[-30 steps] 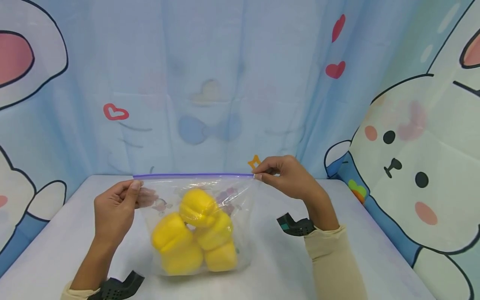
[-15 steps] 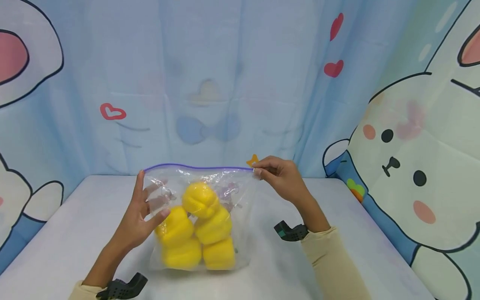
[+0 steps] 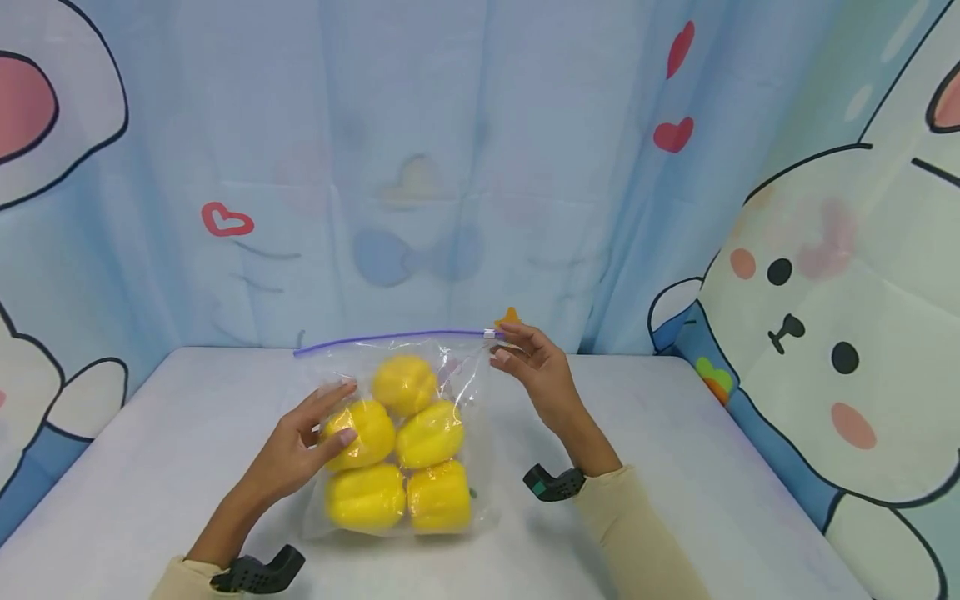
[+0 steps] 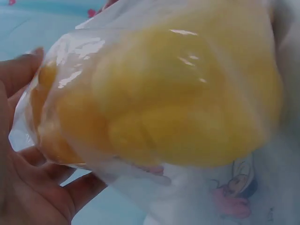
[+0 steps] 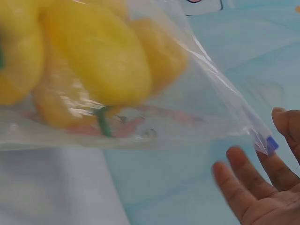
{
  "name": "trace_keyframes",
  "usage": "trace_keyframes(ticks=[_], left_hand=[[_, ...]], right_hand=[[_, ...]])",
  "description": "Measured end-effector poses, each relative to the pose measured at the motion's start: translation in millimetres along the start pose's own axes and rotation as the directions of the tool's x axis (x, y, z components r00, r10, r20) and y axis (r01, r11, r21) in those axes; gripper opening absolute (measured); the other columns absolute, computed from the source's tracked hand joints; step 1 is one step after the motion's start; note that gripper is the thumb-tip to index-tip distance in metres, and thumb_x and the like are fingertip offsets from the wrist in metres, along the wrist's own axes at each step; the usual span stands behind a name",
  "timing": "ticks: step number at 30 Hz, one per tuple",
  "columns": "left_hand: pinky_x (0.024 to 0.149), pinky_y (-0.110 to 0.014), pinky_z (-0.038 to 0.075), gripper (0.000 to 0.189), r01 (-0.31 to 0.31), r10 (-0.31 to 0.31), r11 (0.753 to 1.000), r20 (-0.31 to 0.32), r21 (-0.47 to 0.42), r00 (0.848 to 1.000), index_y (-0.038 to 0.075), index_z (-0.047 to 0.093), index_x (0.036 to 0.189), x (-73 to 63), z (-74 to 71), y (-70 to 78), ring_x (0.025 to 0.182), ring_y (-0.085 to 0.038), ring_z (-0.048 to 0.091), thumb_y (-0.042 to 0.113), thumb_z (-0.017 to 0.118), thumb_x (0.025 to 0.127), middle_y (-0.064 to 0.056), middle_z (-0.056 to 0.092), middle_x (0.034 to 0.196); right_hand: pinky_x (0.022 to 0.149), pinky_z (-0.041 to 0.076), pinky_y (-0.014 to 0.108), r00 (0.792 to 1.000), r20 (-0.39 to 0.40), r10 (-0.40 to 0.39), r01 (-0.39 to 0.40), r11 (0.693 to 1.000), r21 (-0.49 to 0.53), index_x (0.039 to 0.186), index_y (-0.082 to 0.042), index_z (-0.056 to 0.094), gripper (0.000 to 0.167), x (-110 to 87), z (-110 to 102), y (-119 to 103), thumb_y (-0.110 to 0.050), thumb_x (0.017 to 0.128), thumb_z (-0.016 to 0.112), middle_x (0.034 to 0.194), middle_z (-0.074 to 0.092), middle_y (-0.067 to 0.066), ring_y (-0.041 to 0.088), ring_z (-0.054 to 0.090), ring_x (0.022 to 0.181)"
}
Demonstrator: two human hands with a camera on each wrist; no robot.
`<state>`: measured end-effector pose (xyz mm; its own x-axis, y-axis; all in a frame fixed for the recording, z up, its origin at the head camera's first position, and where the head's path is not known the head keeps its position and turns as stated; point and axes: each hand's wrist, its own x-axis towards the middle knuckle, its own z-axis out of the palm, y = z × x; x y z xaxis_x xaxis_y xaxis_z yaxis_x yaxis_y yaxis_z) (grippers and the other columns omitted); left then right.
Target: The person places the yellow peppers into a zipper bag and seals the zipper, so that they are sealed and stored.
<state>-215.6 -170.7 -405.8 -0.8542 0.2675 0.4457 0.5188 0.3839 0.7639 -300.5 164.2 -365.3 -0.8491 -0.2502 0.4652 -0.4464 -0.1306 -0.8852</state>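
A clear zip bag (image 3: 483, 417) with a purple zip strip (image 3: 390, 337) stands on the table, holding several yellow bell peppers (image 3: 363, 497). A small white slider (image 3: 489, 334) sits near the strip's right end. My left hand (image 3: 288, 454) rests at the bag's left side, its thumb before a pepper; in the left wrist view its spread fingers (image 4: 82, 190) lie along the bag. My right hand (image 3: 543, 371) is at the top right corner. The right wrist view shows its thumb and fingers apart, the blue-purple zip end (image 5: 271, 145) by one finger.
A white-covered table (image 3: 187, 425) lies under the bag. Behind it hangs a light blue curtain (image 3: 450, 125) with cartoon animals and hearts. Each wrist wears a black camera mount (image 3: 258, 571).
My left hand has left the zip's left end and moved down and right along the bag. My right hand has loosened its pinch at the right corner. The peppers have shifted apart inside.
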Motion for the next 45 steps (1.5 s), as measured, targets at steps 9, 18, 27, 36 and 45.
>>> trace_keyframes(ticks=[9, 18, 27, 36, 45], left_hand=[[0.104, -0.062, 0.03, 0.066, 0.125, -0.125, 0.992, 0.023, 0.009, 0.992, 0.019, 0.037, 0.151, 1.2, 19.6, -4.6, 0.139, -0.046, 0.027, 0.029, 0.066, 0.092, -0.015, 0.034, 0.153], [0.102, -0.058, 0.038, 0.066, 0.278, -0.278, 0.96, 0.002, 0.022, 0.961, 0.023, 0.036, 0.15, 0.2, 29.5, -10.3, 0.131, -0.038, 0.043, 0.042, 0.062, 0.093, -0.013, 0.036, 0.152], [0.104, -0.061, 0.034, 0.066, 0.218, -0.218, 0.975, 0.006, 0.045, 0.976, 0.018, 0.034, 0.151, 0.0, 28.8, -11.2, 0.135, -0.038, 0.037, 0.041, 0.06, 0.094, -0.013, 0.036, 0.153], [0.107, -0.064, 0.024, 0.07, 0.31, -0.312, 0.95, 0.06, 0.04, 0.948, 0.018, 0.031, 0.152, 5.0, 25.8, -15.6, 0.141, -0.039, 0.026, 0.049, 0.056, 0.094, -0.012, 0.031, 0.155], [0.108, -0.066, 0.021, 0.075, 0.364, -0.373, 0.924, 0.067, 0.119, 0.925, 0.015, 0.025, 0.154, 5.3, 23.6, -25.3, 0.141, -0.042, 0.023, 0.052, 0.053, 0.095, -0.017, 0.028, 0.156]], right_hand=[[0.096, 0.048, 0.037, 0.974, 0.045, 0.221, -0.212, 0.965, -0.153, 0.149, -0.021, 0.039, 0.066, -9.8, 16.4, 36.7, -0.019, 0.091, 0.069, 0.158, 0.024, 0.0, 0.031, 0.047, 0.129], [0.092, 0.05, 0.048, 0.868, 0.124, 0.481, -0.446, 0.865, -0.231, 0.153, -0.028, 0.03, 0.071, -17.6, 30.9, 47.4, -0.027, 0.092, 0.066, 0.162, 0.008, 0.008, 0.04, 0.048, 0.127], [0.093, 0.05, 0.044, 0.854, 0.197, 0.482, -0.414, 0.858, -0.302, 0.155, -0.014, 0.026, 0.072, -21.1, 25.0, 43.9, -0.029, 0.094, 0.062, 0.154, 0.032, 0.012, 0.036, 0.046, 0.129], [0.095, 0.049, 0.044, 0.842, 0.19, 0.505, -0.43, 0.84, -0.331, 0.155, -0.01, 0.026, 0.073, -22.0, 18.5, 44.6, -0.031, 0.095, 0.061, 0.155, 0.03, 0.016, 0.038, 0.04, 0.133], [0.088, 0.053, 0.038, 0.845, 0.157, 0.511, -0.434, 0.827, -0.357, 0.154, -0.009, 0.026, 0.072, -23.0, 22.1, 53.6, -0.03, 0.095, 0.062, 0.154, 0.031, 0.017, 0.029, 0.057, 0.116]])
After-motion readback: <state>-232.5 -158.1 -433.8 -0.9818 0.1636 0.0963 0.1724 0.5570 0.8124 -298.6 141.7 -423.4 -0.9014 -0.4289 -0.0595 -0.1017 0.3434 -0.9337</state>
